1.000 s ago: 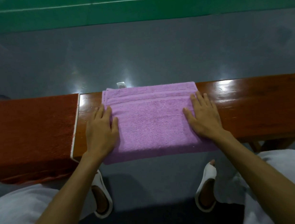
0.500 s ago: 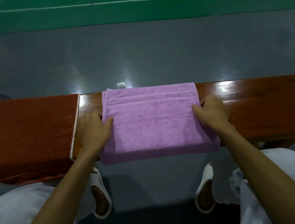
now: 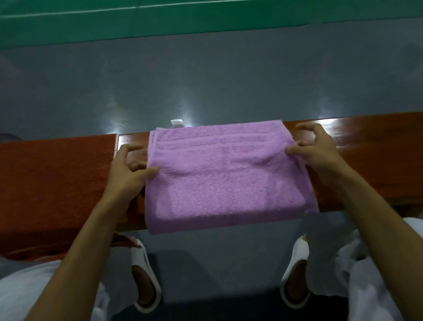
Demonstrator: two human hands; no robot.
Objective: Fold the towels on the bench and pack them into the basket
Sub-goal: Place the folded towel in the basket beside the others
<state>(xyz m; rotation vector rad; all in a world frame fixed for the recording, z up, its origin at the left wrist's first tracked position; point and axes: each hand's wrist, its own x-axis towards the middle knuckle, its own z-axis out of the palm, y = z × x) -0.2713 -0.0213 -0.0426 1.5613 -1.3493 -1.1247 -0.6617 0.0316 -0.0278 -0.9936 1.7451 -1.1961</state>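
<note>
Left hand [image 3: 128,172] and right hand [image 3: 316,152], well apart, each pinch a side edge of the purple towel [image 3: 222,182], folded small on the table [image 3: 372,162]; packing seems yet to come, no basket visible

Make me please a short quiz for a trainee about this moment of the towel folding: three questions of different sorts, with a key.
1. True or false: the purple towel lies folded on the bench, and its near edge hangs a little over the front.
2. What does the left hand hold? A: the towel's left edge. B: the towel's far edge. C: nothing.
3. Fill in: the right hand pinches the towel's ___ edge.
Key: 1 true; 2 A; 3 right.
</note>
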